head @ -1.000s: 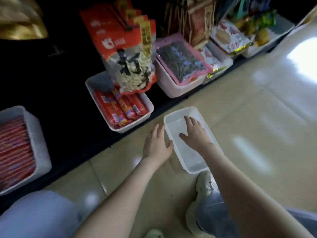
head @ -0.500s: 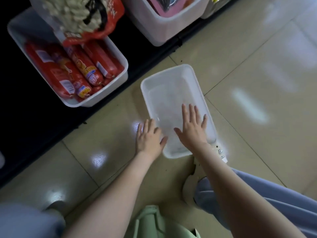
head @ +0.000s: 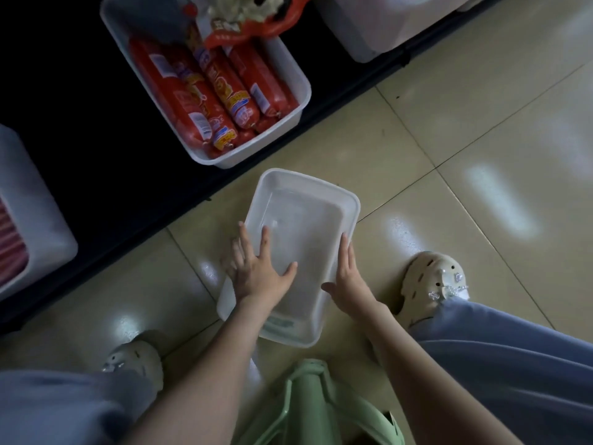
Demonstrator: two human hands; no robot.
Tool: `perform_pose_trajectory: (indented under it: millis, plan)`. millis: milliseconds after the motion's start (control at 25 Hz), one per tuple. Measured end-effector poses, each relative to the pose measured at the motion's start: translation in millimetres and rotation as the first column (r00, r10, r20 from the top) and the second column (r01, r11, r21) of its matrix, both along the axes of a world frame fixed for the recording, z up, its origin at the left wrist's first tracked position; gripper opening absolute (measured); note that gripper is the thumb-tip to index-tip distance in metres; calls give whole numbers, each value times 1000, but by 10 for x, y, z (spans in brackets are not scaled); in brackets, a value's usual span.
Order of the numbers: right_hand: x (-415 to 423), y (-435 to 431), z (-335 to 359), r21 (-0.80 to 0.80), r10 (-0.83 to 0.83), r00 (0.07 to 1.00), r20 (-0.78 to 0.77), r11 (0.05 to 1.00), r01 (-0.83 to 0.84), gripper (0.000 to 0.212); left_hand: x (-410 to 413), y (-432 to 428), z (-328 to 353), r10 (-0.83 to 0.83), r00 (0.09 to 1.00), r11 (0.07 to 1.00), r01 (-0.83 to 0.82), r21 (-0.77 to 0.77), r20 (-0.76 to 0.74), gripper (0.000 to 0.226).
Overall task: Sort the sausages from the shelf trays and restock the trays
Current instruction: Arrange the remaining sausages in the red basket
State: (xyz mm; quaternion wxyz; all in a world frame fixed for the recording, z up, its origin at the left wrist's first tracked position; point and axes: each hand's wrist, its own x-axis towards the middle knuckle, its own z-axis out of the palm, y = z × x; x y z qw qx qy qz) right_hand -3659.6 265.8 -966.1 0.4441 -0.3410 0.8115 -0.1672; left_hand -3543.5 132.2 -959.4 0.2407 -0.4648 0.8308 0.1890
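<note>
Two hands at one empty tray on the floor; how do they lie? — Inspector

Left hand rests flat over the near-left rim, fingers spread, thumb inside the tray. Right hand lies along the right rim, fingers straight and pressed together, thumb reaching inward over the wall. Neither holds a sausage. — Assistant

Location of the stock? — Inspector

Sausages lie in the shelf tray, far and to the left of both hands, well apart from them. They lie side by side, long axes running from far-left to near-right, near ends toward the shelf's front edge. Left hand is judged the nearer. — Assistant

Materials? — Inspector

Both trays are thin milky plastic, rectangular, smooth, with rounded corners. The sausages are cylinders in glossy red film with printed labels, probably slippery to grip. A crinkled snack bag overlies their far ends. The floor tile is glazed and reflective. — Assistant
</note>
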Motion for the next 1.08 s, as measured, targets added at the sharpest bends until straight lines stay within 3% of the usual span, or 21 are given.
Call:
perform_pose_trajectory:
  millis: [120, 280, 360, 480, 640, 840, 1080]
  plan:
    - [222, -143, -51, 11, 79, 997, 1, 997, -79, 110, 369, -48, 17, 109, 992, 991, -114, 70, 68, 94]
    - [540, -544, 104, -8, 75, 973, 217, 997, -75, 111, 863, 4, 146, 405, 902, 903, -421, 87, 151, 94]
    - [773, -770, 258, -33, 57, 975, 212, 998, -51, 102, 1045, -87, 310, 470, 874, 873, -481, 83, 125, 91]
    - [1065, -1069, 681, 26, 30, 1000, -7, 999, -30, 80, 1188, -338, 691, 478, 878, 872, -471, 132, -24, 87]
    - [1463, -1469, 1573, -135, 82, 990, -116, 986, -97, 62, 1426, -646, 1571, 467, 792, 883, -442, 159, -393, 77]
    - [2312, -1750, 2701, -454, 232, 960, -160, 846, -280, 47, 2392, -764, 2794, 401, 699, 846, -531, -53, -592, 60]
    - [3461, -2078, 3517, -572, 511, 812, -282, 590, -570, 45, 3744, -773, 3775, 448, 574, 684, -713, -151, -685, 43]
